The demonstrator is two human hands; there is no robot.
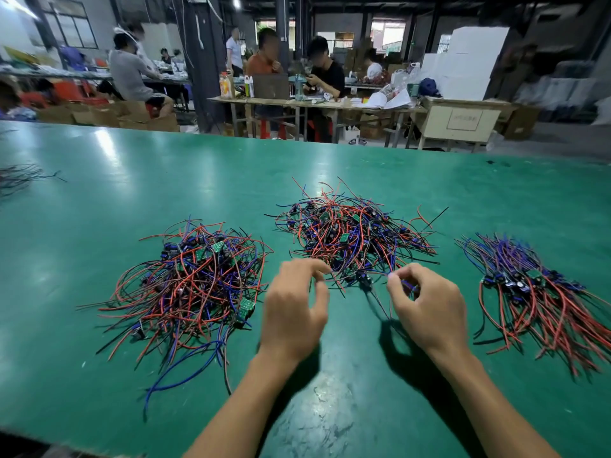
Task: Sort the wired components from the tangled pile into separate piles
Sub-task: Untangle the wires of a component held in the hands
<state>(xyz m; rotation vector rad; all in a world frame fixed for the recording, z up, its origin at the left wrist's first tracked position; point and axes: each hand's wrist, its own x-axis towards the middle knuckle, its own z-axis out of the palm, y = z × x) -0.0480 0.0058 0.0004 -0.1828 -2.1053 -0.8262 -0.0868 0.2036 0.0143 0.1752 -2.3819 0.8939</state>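
Note:
Three heaps of small circuit boards with red, blue and black wires lie on the green table [231,166]. A tangled pile [350,231] sits in the middle, a loose pile [195,279] at the left, and a combed, aligned pile [535,289] at the right. My left hand [294,312] hovers at the middle pile's near edge, fingers curled and apart, fingertips touching wire ends. My right hand [426,305] pinches a blue wire of one component [363,279] that lies between both hands.
A few black wires [20,176] lie at the table's far left edge. Beyond the table, several people sit or stand at workbenches [317,104] among cardboard boxes. The table's near edge runs along the bottom left.

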